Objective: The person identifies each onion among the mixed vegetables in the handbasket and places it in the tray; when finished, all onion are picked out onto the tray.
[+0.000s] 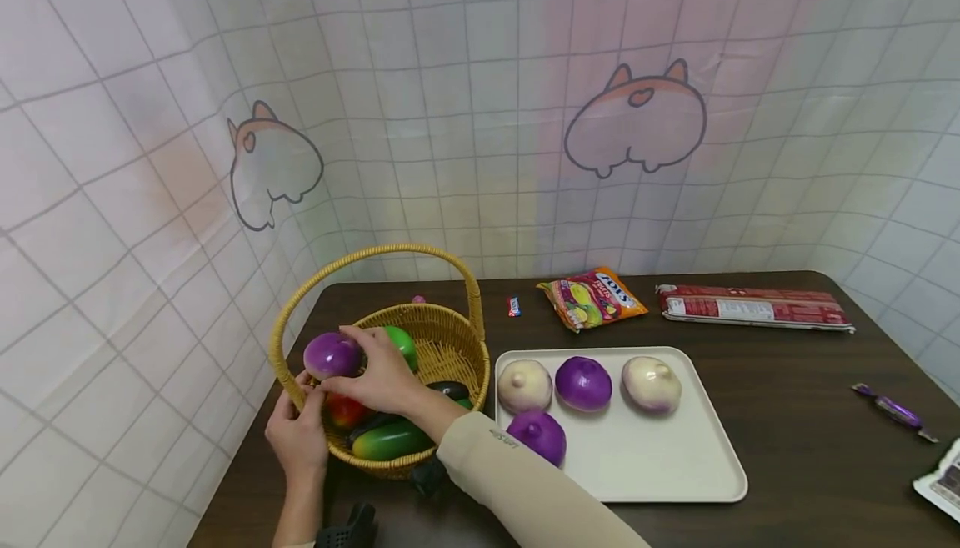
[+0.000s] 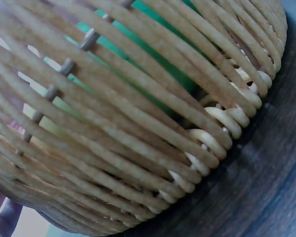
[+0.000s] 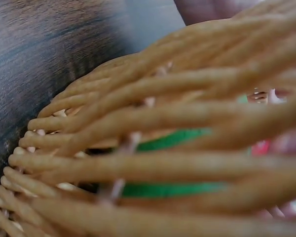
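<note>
Purple toy onion [image 1: 331, 355]: positioned at the left rim of the woven wicker basket with arched handle [image 1: 450, 346], held there by the right hand [image 1: 381, 374], fingers curled over its top. Left hand [image 1: 298, 431]: grips the basket's near-left rim, thumb hooked over the edge. Basket contents: 1 green round toy [image 1: 403, 344], 1 red toy [image 1: 345, 409], 1 green-yellow long toy [image 1: 391, 439]. White rectangular tray [image 1: 675, 465], just right of the basket on the dark wooden table [image 1: 810, 414], carries 4 toy onions: 2 purple, 2 pale.
</note>
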Action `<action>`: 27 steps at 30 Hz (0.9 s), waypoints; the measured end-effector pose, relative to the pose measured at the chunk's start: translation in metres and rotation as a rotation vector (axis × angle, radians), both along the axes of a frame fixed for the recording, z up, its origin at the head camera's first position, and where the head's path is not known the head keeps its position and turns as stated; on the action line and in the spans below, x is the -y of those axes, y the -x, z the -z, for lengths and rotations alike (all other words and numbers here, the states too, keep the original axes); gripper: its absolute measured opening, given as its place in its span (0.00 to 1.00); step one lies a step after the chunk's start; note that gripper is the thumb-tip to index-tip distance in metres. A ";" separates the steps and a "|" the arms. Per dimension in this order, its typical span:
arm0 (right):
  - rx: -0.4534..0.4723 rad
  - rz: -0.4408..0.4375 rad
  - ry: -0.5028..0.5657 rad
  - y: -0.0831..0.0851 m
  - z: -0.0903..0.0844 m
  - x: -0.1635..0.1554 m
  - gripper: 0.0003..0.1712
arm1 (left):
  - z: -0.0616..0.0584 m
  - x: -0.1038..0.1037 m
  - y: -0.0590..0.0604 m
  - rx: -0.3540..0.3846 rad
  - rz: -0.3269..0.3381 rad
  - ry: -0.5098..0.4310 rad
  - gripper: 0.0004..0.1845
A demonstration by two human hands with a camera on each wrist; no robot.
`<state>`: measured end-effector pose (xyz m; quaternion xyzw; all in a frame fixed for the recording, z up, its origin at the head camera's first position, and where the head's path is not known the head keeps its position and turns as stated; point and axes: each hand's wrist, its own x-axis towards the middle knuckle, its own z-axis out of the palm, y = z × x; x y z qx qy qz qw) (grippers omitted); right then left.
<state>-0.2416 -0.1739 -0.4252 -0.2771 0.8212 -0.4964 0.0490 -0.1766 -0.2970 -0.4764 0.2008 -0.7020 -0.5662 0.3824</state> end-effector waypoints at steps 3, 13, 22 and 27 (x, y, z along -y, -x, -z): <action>-0.012 0.005 -0.001 0.000 -0.001 0.001 0.43 | 0.000 0.000 0.001 -0.009 -0.003 0.014 0.12; 0.047 0.026 0.069 -0.001 -0.001 0.001 0.39 | -0.001 -0.002 0.000 -0.038 0.026 0.016 0.11; 0.010 0.027 0.049 -0.011 -0.011 -0.017 0.44 | -0.004 -0.002 0.004 -0.008 0.037 0.020 0.07; 0.019 0.012 0.032 -0.022 -0.018 -0.030 0.48 | -0.003 -0.001 0.004 0.002 0.036 0.026 0.08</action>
